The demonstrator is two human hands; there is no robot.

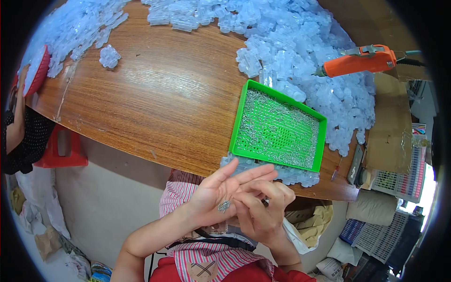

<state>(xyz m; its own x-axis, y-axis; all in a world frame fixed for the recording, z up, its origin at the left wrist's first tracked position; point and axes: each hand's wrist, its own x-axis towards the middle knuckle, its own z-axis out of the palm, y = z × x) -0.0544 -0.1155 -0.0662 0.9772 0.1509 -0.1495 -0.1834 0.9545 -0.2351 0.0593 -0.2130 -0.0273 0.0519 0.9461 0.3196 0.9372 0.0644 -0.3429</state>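
Note:
My left hand (218, 190) is palm up near the table's front edge, its fingers stretched toward the right. A little heap of small silvery screws (224, 205) rests in that palm. Over its fingers, my right hand (264, 211) is curled, with thumb and fingertips brought together; anything between them is too small or hidden to make out. Just beyond both hands, a green tray (238, 123) with a perforated bottom holds many more loose screws. Clear plastic pieces (300, 176) lie along the tray's near side, partly behind my fingers.
Translucent plastic pieces (286, 37) are heaped at the back and right of the wooden table (155, 98). An orange electric screwdriver (359, 62) hangs over the heap. A small screwdriver (336, 169) lies at right. At far left, a person's arm (18, 115) reaches to a red basket (40, 73).

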